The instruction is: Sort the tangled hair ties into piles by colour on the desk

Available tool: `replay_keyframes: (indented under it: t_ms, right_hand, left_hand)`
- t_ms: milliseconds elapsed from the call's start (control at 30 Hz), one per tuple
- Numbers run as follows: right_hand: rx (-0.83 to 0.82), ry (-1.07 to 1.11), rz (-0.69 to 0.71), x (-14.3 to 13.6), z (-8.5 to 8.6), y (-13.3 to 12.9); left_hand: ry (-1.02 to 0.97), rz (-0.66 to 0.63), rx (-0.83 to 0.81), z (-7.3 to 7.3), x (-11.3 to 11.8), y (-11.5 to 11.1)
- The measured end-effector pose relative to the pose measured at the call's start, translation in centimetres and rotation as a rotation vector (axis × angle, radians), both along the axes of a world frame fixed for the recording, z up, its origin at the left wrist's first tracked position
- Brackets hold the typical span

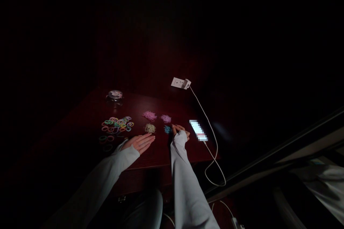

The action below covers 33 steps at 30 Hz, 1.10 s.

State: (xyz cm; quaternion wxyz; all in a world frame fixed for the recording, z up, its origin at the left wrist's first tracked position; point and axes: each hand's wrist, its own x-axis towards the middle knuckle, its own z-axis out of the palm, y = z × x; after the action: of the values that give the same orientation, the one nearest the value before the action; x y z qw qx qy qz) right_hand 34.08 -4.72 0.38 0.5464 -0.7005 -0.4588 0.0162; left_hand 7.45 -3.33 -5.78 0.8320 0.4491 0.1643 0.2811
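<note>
My left hand (140, 143) lies near the table's front edge, fingers stretched out flat and together, with nothing in it. Just beyond its fingertips is a small pile of pale yellow bits (149, 128), perhaps tiny elastic bands. My right hand (181, 131) is at the right side of a small blue pile (167, 129), its fingers curled in; whatever they may pinch is too small to make out. Behind these lie a pink pile (149, 115) and a purple pile (166, 118) of similar bits. Many-coloured hair ties (118, 124) are spread left of the piles.
A clear lidded jar (115, 97) stands at the table's back left. On the right, a lit phone (198, 130) is joined by a white cable (212, 128) to a charger in a wall socket (178, 82). The dark red table (158, 155) ends just before me; surroundings are very dark.
</note>
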Motion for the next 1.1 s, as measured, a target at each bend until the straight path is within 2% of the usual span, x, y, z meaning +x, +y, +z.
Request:
replay_keyframes:
  t_ms: [67, 100, 233, 300, 533, 700, 933, 1100]
  right_hand:
    - [0.036, 0.002, 0.067, -0.9, 0.5, -0.6]
    - [0.044, -0.017, 0.149, -1.4, 0.8, -1.1]
    - [-0.003, -0.197, 0.626, -4.2, 1.9, -3.4]
    - [-0.035, -0.279, 0.738, -5.3, 2.1, -4.2]
    - [-0.145, -0.439, 0.756, -6.3, 2.1, -4.5]
    - [-0.139, -0.562, 0.762, -6.0, 2.0, -4.6]
    - [-0.044, -0.645, 0.745, -6.1, 1.0, -4.5]
    - [-0.008, -0.722, 0.747, -6.4, 0.8, -4.5]
  left_hand:
    - [0.041, -0.002, 0.024, 0.2, 0.0, 0.0]
    - [0.058, -0.004, 0.043, 0.2, 0.1, 0.0]
    - [0.067, 0.019, 0.129, -0.2, 0.4, 0.1]
    - [0.075, 0.049, 0.155, -0.5, 0.5, 0.1]
    - [0.122, 0.112, 0.105, -0.7, 0.3, 0.1]
    - [0.162, 0.208, 0.031, -0.9, 1.4, -0.2]
    - [0.185, 0.209, 0.122, 0.2, 1.0, -0.6]
    - [0.292, 0.168, 0.316, 1.2, 0.4, -0.5]
